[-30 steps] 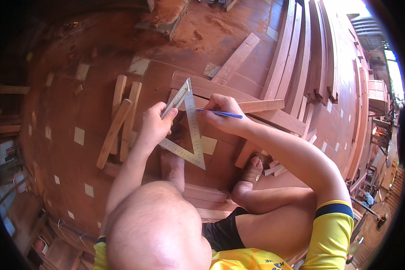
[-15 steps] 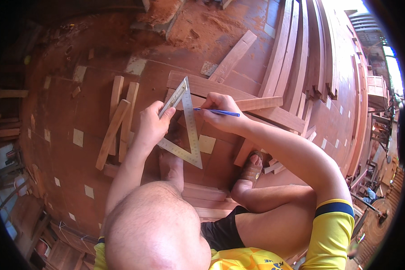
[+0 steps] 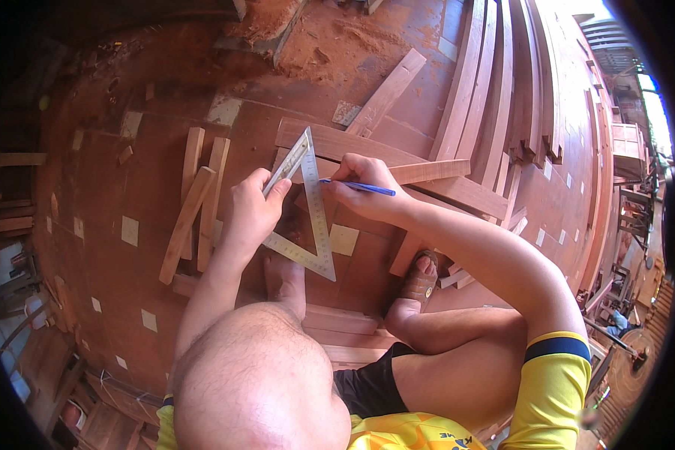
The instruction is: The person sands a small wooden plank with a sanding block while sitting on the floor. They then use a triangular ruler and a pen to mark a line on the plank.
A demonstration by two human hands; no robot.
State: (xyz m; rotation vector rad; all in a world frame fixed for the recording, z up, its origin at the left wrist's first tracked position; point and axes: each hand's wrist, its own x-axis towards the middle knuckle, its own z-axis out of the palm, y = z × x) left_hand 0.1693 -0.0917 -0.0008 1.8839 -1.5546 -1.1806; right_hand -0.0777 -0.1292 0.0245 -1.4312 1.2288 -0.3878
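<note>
My left hand (image 3: pixel 253 206) is closed on a metal triangular set square (image 3: pixel 320 225), with the thumb pressed on its thick edge. Just right of the square, my right hand (image 3: pixel 369 191) pinches a blue pen (image 3: pixel 376 189), its tip close beside the square's ruled edge. Under both hands runs a short wooden strip (image 3: pixel 431 171), partly hidden by the right hand. It lies across a wider wooden board (image 3: pixel 469 196). The exact spot where the pen tip meets the wood is too small to tell.
Three loose wooden sticks (image 3: pixel 187 223) lie on the tiled floor to the left. Long planks (image 3: pixel 487 97) stretch away at the far right, near a single short beam (image 3: pixel 388 94). Sawdust (image 3: pixel 337 45) covers the floor ahead. My sandalled foot (image 3: pixel 418 281) is beside the boards.
The set square and both hands have shifted very slightly left. The pen's back end has moved a little left too; both grips are the same.
</note>
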